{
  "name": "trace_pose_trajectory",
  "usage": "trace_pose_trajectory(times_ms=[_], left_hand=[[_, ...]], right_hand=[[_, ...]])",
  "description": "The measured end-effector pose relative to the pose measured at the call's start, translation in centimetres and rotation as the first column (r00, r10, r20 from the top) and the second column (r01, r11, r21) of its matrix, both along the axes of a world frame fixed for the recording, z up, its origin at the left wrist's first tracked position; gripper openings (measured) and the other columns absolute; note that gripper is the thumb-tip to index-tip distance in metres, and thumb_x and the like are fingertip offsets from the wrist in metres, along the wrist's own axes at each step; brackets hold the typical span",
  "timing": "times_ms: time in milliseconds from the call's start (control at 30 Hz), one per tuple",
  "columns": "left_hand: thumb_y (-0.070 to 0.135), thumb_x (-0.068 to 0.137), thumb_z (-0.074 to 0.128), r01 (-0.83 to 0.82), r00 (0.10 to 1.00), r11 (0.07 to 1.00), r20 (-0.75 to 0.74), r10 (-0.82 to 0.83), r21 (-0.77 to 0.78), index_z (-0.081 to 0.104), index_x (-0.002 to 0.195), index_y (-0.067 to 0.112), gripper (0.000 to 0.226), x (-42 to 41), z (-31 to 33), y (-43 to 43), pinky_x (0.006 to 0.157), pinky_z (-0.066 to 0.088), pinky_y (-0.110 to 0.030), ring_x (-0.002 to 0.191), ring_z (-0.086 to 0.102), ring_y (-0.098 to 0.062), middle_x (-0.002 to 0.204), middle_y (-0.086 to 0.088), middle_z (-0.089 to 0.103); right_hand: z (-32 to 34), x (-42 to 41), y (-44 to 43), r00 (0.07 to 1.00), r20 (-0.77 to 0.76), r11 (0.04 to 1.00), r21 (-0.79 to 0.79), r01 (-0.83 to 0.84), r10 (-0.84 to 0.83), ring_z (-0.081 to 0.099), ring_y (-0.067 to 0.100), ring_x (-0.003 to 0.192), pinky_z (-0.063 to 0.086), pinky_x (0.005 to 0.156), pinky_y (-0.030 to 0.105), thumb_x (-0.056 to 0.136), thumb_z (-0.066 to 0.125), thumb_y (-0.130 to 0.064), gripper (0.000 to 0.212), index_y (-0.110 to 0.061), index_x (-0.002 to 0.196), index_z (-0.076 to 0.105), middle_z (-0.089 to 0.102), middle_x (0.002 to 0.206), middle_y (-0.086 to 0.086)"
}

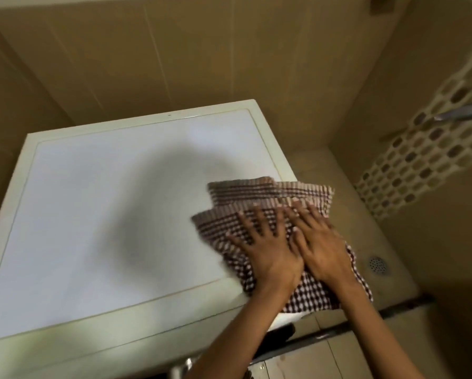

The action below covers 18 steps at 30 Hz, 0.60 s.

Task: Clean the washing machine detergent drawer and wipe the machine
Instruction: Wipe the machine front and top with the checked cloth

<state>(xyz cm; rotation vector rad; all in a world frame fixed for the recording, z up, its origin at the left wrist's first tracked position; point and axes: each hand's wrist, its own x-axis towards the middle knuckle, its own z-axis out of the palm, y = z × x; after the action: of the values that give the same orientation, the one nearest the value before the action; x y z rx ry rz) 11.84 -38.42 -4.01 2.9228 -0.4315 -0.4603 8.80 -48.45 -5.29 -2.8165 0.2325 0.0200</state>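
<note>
The washing machine's flat white top (98,214) fills the left and middle of the head view. A brown-and-white checked cloth (273,192) lies folded over its right front corner and hangs past the right edge. My left hand (267,242) and my right hand (319,242) lie side by side on the cloth, fingers straight and spread, pressing it flat against the top. The detergent drawer is not in view.
Beige tiled walls (202,50) close in behind and to the right of the machine. A patterned mosaic strip (426,154) and a metal handle (461,112) are on the right wall. A floor drain (378,265) lies in the narrow floor gap to the right.
</note>
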Motion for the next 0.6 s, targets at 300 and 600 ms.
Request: trace_pose_trajectory(times_ms=[300,600], left_hand=[[0.046,0.098,0.020,0.275,0.951,0.961,0.161,-0.265,-0.043,0.002,0.147,0.039,0.053,9.5,-1.2,1.6,0.104,-0.012,-0.068,0.145,-0.009,-0.032,0.159,0.001,-0.006],[0.052,0.087,0.000,-0.312,0.938,0.949,0.176,0.299,0.047,0.000,0.149,0.025,0.068,14.7,-1.6,21.9,0.108,0.000,-0.067,0.146,-0.003,-0.030,0.159,-0.001,-0.002]], right_hand=[[0.1,7.7,2.5,0.962,0.003,0.956,-0.111,0.271,-0.273,0.001,0.026,0.146,0.007,0.117,0.046,0.083,-0.012,-0.049,0.075,-0.023,0.150,0.007,0.004,0.158,0.002],[-0.5,17.9,21.0,0.945,0.081,0.940,0.105,-0.325,0.318,0.006,0.028,0.146,-0.002,0.116,0.047,0.084,-0.003,-0.052,0.073,-0.028,0.146,0.027,0.015,0.157,0.005]])
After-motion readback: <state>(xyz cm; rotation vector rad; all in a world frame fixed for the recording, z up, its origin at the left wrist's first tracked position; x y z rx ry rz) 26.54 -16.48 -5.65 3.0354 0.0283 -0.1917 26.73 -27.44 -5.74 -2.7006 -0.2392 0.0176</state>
